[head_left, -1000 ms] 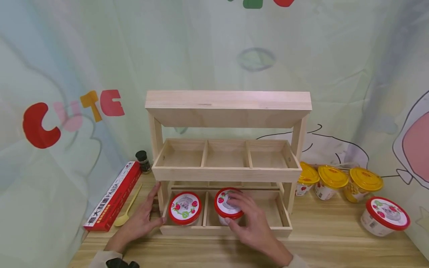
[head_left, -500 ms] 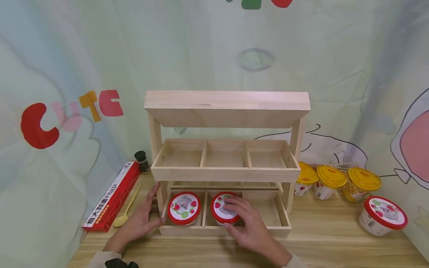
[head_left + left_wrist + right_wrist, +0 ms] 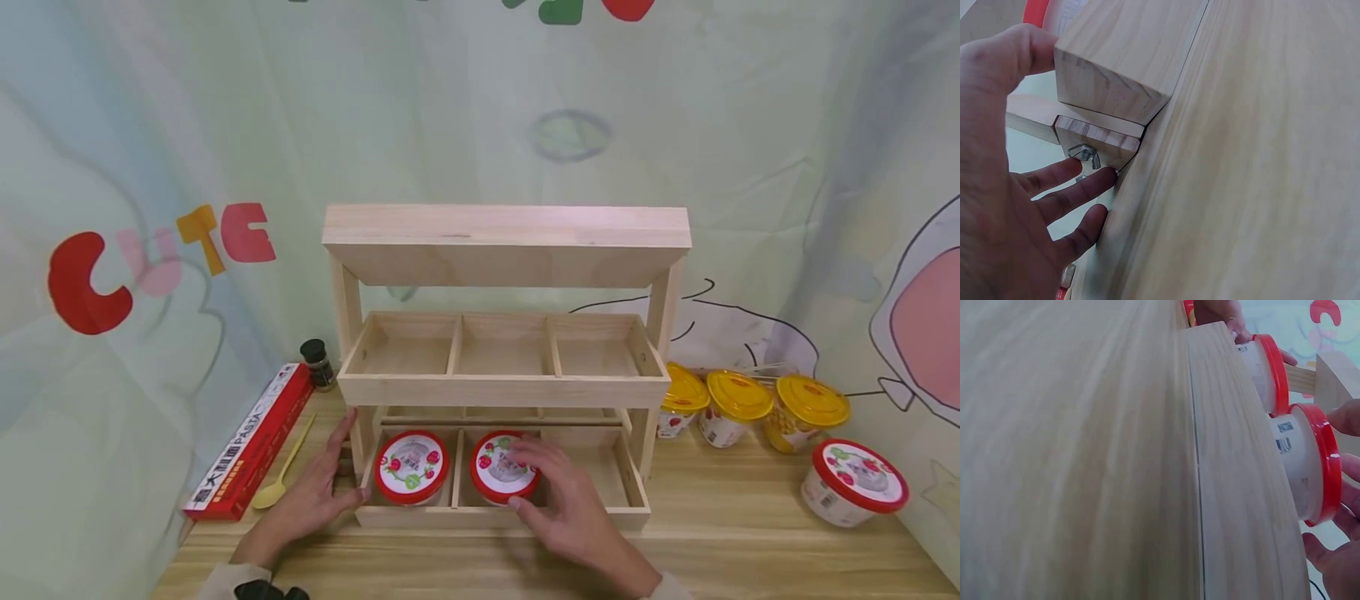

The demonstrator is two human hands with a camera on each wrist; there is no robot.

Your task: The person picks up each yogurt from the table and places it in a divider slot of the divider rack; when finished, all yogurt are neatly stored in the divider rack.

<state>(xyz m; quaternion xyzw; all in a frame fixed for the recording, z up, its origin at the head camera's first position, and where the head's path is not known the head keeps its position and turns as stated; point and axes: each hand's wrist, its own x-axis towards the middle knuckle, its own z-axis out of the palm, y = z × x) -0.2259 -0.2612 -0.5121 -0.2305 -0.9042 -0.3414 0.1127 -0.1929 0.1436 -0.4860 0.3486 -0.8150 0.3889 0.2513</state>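
A two-tier wooden rack (image 3: 504, 391) with divided trays stands on the table. A white tub with a red-rimmed strawberry lid (image 3: 497, 472) sits upright in the middle compartment of the lower tray (image 3: 420, 517). A matching tub (image 3: 409, 468) occupies the left compartment. My right hand (image 3: 567, 502) is spread loosely at the middle tub's right side, with fingertips near the lid rim and thumb low in front. My left hand (image 3: 309, 493) rests against the rack's left side. Its thumb touches the tray corner (image 3: 1113, 81), and its other fingers extend beside the wing nut (image 3: 1085, 154).
A red pasta box (image 3: 251, 442), yellow spoon (image 3: 279, 483) and black-capped jar (image 3: 318, 363) lie left of the rack. To the right are several yellow-lidded cups (image 3: 738, 404) and another strawberry tub (image 3: 853, 483). A printed curtain (image 3: 465, 108) hangs behind.
The middle tub moved slightly left and down into its compartment. My right hand's fingers then loosened from its lid and drew a little to the right. My left hand stayed put.
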